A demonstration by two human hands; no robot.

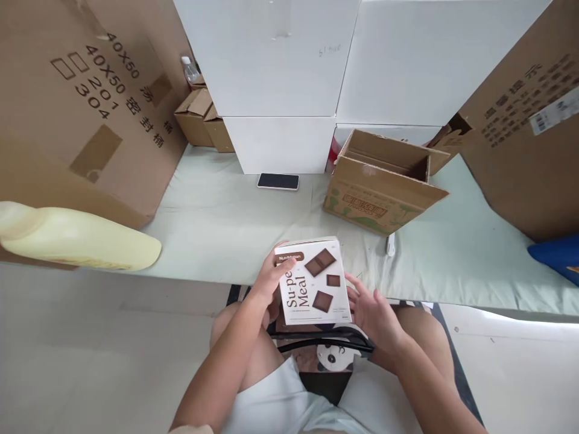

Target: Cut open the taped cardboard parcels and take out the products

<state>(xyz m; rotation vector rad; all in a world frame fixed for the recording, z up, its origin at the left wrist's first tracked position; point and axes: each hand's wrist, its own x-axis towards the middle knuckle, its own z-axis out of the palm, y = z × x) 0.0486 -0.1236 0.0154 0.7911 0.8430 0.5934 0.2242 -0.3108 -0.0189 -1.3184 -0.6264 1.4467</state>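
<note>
**Printed white carton (316, 304) between one gripping left hand (270, 276) and one loose right hand (374, 310)**

From my remote post I count one such carton, its front face bearing three pictures of brown pieces and the partly covered words "Su-pe" and "Meal". It is in front of the person, above the lap and at the near edge of the cloth-covered table (212, 223), the face turned up towards my view.

I count two hands. The left is closed on the carton's left edge: its thumb lies flat across the upper left of the face, while its other fingers pass behind, mostly hidden from me. The right is spread and half open at the opposite edge, its thumb raised clear; whether its fingertips touch the carton I cannot tell. The carton thus lies inside the left grip and just beside the right fingers.

On the table I count one phone (278, 181), one open brown box (375, 199), one small white object (391, 245) beside that box's lower corner, and one pale yellow bottle-shaped object (90, 238) at far left. Two large cardboard cartons, left (97, 181) and right (511, 175), flank the scene.
</note>
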